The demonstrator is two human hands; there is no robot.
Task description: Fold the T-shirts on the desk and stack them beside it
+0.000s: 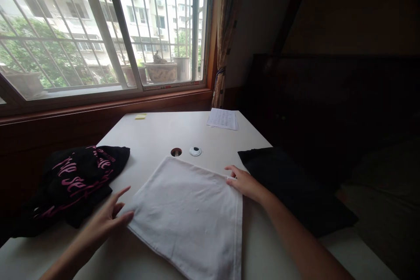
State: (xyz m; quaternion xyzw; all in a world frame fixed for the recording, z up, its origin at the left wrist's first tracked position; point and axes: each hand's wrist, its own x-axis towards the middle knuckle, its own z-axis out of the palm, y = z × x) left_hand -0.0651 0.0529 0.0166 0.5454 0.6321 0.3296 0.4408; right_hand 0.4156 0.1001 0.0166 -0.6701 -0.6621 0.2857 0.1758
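Observation:
A folded white cloth (190, 210) lies on the white table, its far corner close to a round hole in the tabletop. At its left edge is my left hand (113, 216), with thumb and index finger spread apart and nothing held between them. My right hand (244, 182) is at the cloth's far right corner. Its thumb rests on the cloth and its fingers curl over the edge, with a bit of white fabric between them.
A crumpled black garment with pink lettering (75, 179) lies at the left, and a folded dark cloth (292, 188) at the right. Farther back are papers (223, 119), a yellow note (141, 116), a cable hole (176, 152) and a round cover (195, 151). A barred window stands behind.

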